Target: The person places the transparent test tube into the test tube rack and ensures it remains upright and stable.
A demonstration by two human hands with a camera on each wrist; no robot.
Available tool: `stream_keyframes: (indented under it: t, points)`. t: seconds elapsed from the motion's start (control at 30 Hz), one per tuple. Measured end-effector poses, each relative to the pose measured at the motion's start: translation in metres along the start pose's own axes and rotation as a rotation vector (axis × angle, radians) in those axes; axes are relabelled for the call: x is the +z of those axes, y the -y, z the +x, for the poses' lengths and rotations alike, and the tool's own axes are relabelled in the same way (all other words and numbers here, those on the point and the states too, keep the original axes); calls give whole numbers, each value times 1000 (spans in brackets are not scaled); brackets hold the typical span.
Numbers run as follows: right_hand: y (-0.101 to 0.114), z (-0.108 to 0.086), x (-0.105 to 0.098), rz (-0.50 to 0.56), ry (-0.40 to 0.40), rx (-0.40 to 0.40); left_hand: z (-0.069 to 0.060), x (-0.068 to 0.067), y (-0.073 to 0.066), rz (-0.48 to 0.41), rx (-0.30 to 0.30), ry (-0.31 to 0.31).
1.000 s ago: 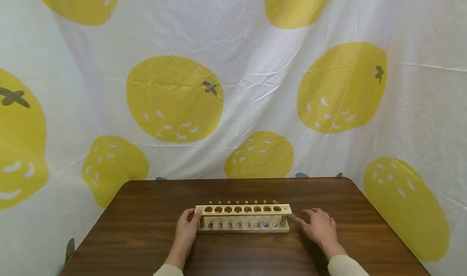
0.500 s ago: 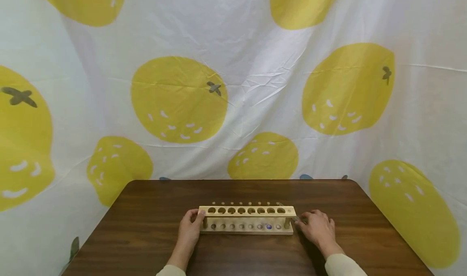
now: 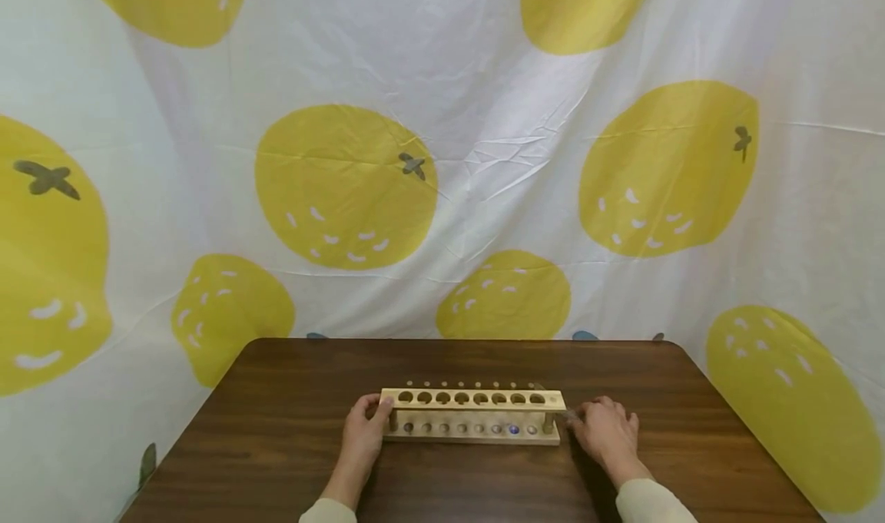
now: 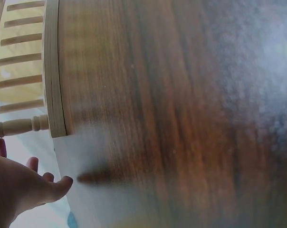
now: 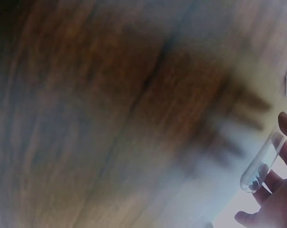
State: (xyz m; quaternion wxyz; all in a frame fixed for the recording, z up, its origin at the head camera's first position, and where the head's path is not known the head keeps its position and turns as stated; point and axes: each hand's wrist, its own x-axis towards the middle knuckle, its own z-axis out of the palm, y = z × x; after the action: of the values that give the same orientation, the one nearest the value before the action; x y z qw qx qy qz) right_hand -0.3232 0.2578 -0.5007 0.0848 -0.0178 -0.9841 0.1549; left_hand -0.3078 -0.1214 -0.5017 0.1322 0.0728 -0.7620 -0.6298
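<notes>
A pale wooden test tube rack (image 3: 477,399) stands on the table, with a row of round holes in its top board and pegs behind. My left hand (image 3: 364,431) grips its left end, thumb at the top board; the left wrist view shows the other fingers stretched beside the rack's end. Just off the right end, my right hand (image 3: 607,431) holds a clear glass test tube (image 5: 261,164) between thumb and fingers. The tube lies slanted, its rounded end toward the little finger; its other end is hard to make out. A blue spot (image 3: 514,430) shows in the rack's lower row.
The dark wood-grain table (image 3: 276,431) extends around the rack on all sides. Behind it hangs a white cloth (image 3: 484,85) printed with yellow lemons, which also comes round the left and right sides.
The whole head view has shifted slightly. My right hand has come a little closer to the rack's right end with the test tube. My left hand stays on the rack.
</notes>
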Motion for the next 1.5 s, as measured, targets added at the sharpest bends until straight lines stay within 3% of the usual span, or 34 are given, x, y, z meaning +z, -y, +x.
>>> stream_keyframes:
  t: [0.33,0.47,0.67,1.0,1.07,1.5]
  points:
    - [-4,2,-19,201,-148,87,1,0,0,-6,4,1]
    - [-2,2,-26,357,-197,128,0,0,0,-4,2,4]
    - [6,3,-38,643,-199,194,-1,0,0,-9,4,5]
    - [28,8,-55,985,-338,169,-1,0,-1,-12,-9,1]
    - [32,7,-57,1011,-350,143,-1,0,-1,-11,-12,1]
    - [59,1,-62,902,-364,-5,-2,0,-3,-3,-15,-1]
